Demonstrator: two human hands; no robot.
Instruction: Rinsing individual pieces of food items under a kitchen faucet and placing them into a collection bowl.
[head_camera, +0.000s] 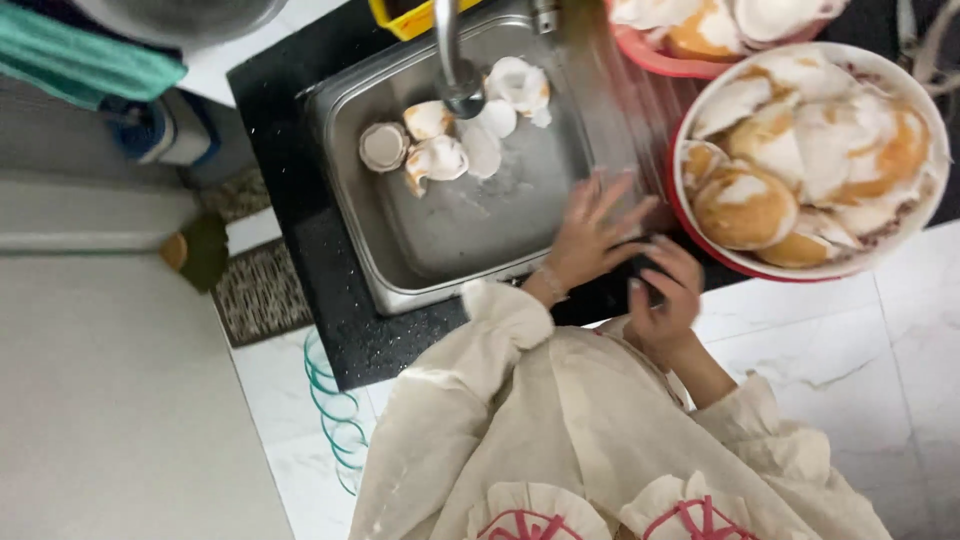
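Your cream dress (560, 420) with its frilly cuffs is closest to the camera and fills the bottom of the view. From it your two arms reach up to the edge of the black bench (350, 330).

Your left hand (590, 235) is spread wide, with the fingers fanned out over the right side of the metal sink (450, 230). Its grip is open and holds nothing. It looks a bit blurry.

Your right hand (665, 290) is just beside it, at the bench edge, with the fingers curled over something dark. I cannot tell if its grip is closed on a thing or just resting there.

The closest pile of things is the big white bowl with a red rim (700, 245), full of brown and white shell pieces (745, 205). It sits on the bench just to the right of both hands, almost touching your right fingers.

More white shell pieces (440, 150) lie in the back of the sink, under the tap (455, 70), well apart from your left hand.

A second red bowl (660, 60) with more pieces sits behind the big one. A yellow tub (405, 20) peeks in behind the sink. On the floor to the left are a woven mat (260, 290) and some clear green rings (335, 410).
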